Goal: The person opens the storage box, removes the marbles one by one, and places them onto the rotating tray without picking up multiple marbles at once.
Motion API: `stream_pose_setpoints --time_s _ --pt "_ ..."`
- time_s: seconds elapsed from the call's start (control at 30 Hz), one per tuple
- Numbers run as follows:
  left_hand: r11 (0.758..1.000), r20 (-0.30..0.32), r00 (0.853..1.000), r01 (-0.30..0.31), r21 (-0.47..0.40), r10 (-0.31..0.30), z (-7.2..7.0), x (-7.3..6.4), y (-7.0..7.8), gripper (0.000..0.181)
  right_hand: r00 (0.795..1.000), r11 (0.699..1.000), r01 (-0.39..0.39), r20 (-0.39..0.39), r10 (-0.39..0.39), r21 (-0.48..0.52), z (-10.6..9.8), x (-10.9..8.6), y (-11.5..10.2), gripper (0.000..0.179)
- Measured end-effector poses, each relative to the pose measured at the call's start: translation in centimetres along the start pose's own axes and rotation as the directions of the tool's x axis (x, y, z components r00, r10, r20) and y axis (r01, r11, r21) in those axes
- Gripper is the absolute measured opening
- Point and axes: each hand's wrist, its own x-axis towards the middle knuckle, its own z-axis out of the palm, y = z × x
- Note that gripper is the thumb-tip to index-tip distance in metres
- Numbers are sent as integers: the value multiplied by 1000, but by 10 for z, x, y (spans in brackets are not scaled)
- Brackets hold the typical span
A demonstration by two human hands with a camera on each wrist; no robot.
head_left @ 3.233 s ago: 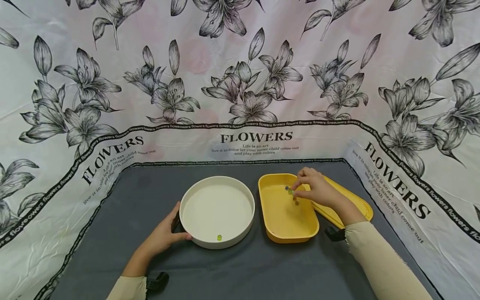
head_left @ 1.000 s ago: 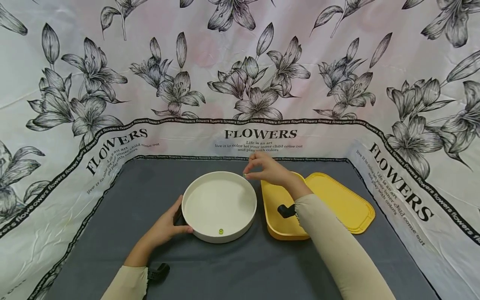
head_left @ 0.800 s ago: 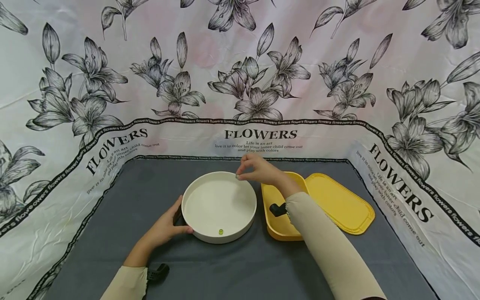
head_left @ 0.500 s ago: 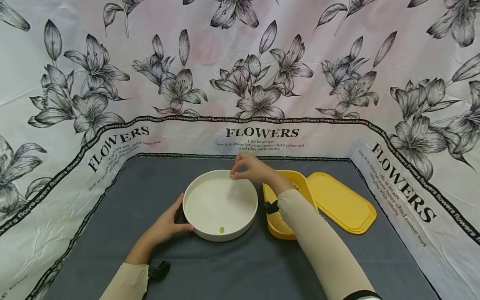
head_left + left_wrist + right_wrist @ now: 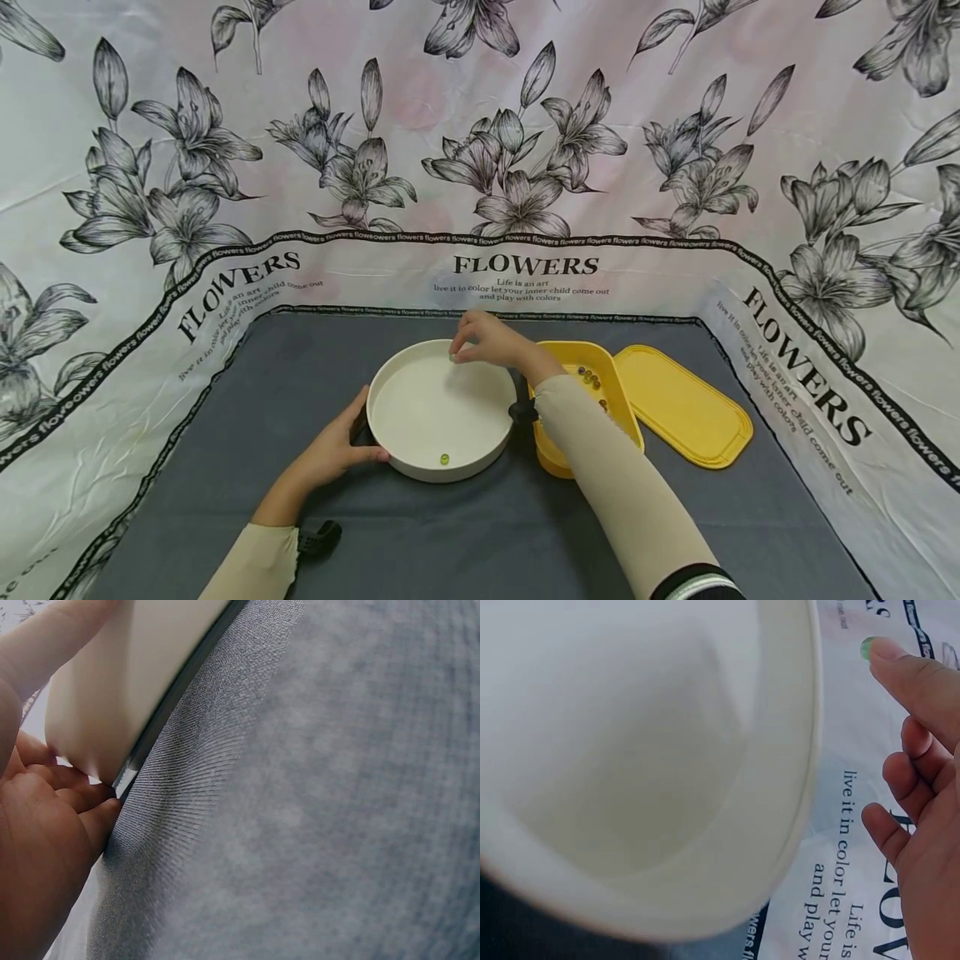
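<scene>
My left hand (image 5: 333, 450) grips the left side of a round white dish (image 5: 420, 417), thumb at the near left wall and fingers round its outer side. The left wrist view shows those fingertips down at the base of the dish wall (image 5: 112, 690). Over the dish's far rim, my right hand (image 5: 491, 340) pinches a small green bead (image 5: 867, 648) between thumb and forefinger. The other fingers are loosely bent. One yellow-green bead (image 5: 445, 459) lies inside the dish near its front wall.
Right of the dish stands a yellow rectangular container (image 5: 626, 417) with several dark and amber beads (image 5: 588, 377), partly covered by my right sleeve (image 5: 615, 475). A flat yellow lid (image 5: 682, 408) lies beside it on the grey cloth (image 5: 450, 542). Flower-printed fabric (image 5: 525, 275) rises behind.
My right hand has come from the yellow container leftward to the dish's far rim, carrying a bead, and has kept drifting left. My left hand keeps its hold on the dish.
</scene>
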Motion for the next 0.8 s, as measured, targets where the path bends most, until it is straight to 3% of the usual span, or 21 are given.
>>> stream_pose_setpoints --time_s 0.23,0.4,0.63,0.8 --pt "1000 -3 1000 -9 8 9 0 1 0 129 999 999 -36 29 36 -12 5 6 -4 18" --pt "1000 -8 1000 -10 7 10 -1 1 1 129 999 999 -17 29 18 -49 1 6 -4 20" --pt "1000 -1 1000 1 20 -1 -1 2 -1 130 999 998 -5 38 8 -67 -15 -7 -2 22" --pt "1000 -4 1000 -2 15 3 0 2 -2 128 999 991 28 25 -25 -134 -31 -23 -4 21"
